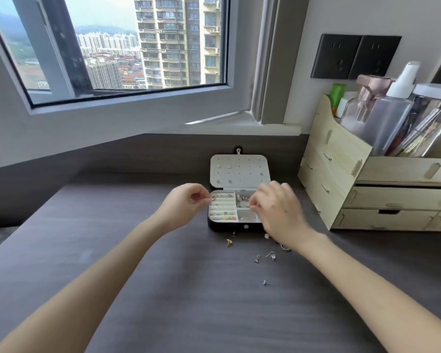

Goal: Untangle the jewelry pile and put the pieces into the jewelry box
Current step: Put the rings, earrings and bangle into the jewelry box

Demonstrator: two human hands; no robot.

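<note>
A small black jewelry box (229,226) lies open on the dark desk, its white lid (239,171) flat behind it with a few studs pinned in. My left hand (186,202) hovers at the box's left edge, fingertips pinched on something tiny over the ring rolls. My right hand (278,207) covers the box's right compartments, fingers pinched too. What either hand holds is too small to tell. Loose earrings lie in front of the box: a gold one (229,242), a pair (265,257), a silver stud (266,283).
A pale wooden drawer organizer (341,179) with bottles and brushes stands at the right, close to the box. An open window sash (112,118) juts over the desk's far left. The desk (163,276) stretches bare toward me.
</note>
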